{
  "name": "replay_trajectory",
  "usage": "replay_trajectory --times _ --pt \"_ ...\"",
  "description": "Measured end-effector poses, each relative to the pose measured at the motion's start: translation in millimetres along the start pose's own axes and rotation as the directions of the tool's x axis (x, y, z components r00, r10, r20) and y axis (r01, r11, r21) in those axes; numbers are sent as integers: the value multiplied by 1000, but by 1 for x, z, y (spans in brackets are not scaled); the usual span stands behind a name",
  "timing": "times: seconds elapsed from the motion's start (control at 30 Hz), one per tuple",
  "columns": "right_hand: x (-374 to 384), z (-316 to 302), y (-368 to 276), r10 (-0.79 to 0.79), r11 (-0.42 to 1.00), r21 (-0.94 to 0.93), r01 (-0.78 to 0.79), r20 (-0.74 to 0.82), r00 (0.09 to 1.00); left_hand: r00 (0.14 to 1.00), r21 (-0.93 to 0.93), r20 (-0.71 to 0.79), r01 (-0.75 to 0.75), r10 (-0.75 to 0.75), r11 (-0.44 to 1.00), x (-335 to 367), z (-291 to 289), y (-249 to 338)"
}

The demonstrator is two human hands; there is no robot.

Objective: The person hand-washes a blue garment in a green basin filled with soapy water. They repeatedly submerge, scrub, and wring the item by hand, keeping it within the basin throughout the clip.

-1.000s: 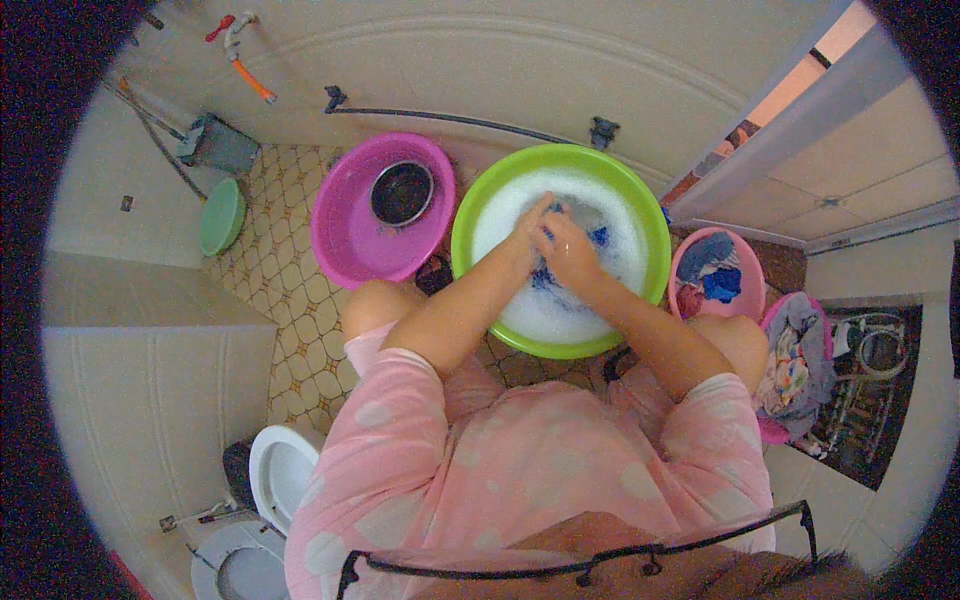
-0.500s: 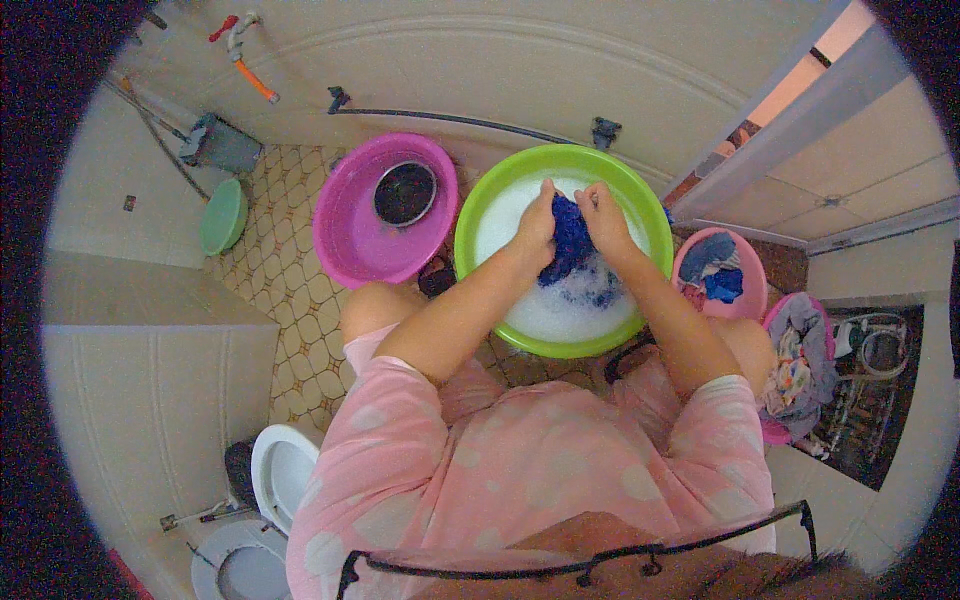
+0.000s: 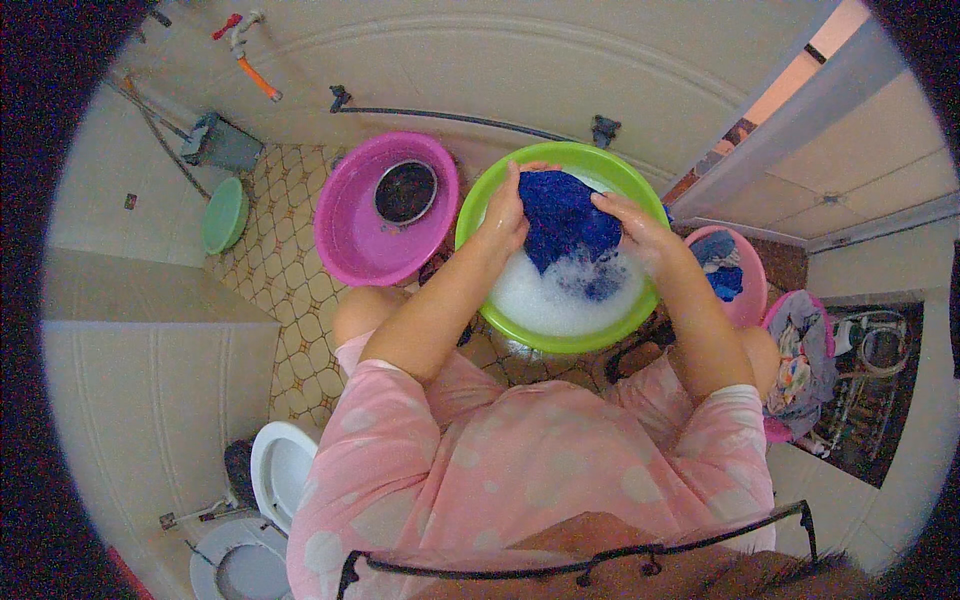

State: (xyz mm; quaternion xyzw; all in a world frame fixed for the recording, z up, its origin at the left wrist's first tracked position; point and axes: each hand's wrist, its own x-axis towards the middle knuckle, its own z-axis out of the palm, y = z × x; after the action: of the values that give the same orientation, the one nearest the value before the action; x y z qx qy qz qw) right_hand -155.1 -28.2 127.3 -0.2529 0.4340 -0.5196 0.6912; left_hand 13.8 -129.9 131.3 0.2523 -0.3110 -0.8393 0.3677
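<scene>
A dark blue cloth (image 3: 568,222) is spread between my hands above the green basin (image 3: 500,318). Its lower end hangs into white soapy water (image 3: 560,308), with foam clinging to it. My left hand (image 3: 508,212) grips the cloth's left edge, some fingers passing behind it. At the right edge, my right hand (image 3: 638,228) holds it with the thumb lying on top. I cannot tell what kind of garment the cloth is.
Left of the green basin stands a purple basin (image 3: 335,235) with a dark round pan (image 3: 405,193) in it. To the right, a pink basin (image 3: 752,268) and a pink basket (image 3: 822,318) hold clothes. A toilet (image 3: 240,565) is at lower left, a tap (image 3: 240,40) at upper left.
The blue cloth was bunched between my close-set fists. Now my hands have moved apart, and the cloth is opened out wide between them.
</scene>
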Motion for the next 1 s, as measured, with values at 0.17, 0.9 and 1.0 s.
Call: replay_trajectory --times 0.17,0.9,1.0 --pt "-4 11 -11 -86 992 -94 78 -82 993 987 183 -145 89 -63 979 -6 -8 2" --pt "-9 8 -24 -286 944 -242 223 -269 920 983 928 162 -183 91 323 -12 -21 -28" --pt "2 -21 -14 -438 798 -550 247 -247 865 966 906 195 -244 172 346 -6 -18 -18"
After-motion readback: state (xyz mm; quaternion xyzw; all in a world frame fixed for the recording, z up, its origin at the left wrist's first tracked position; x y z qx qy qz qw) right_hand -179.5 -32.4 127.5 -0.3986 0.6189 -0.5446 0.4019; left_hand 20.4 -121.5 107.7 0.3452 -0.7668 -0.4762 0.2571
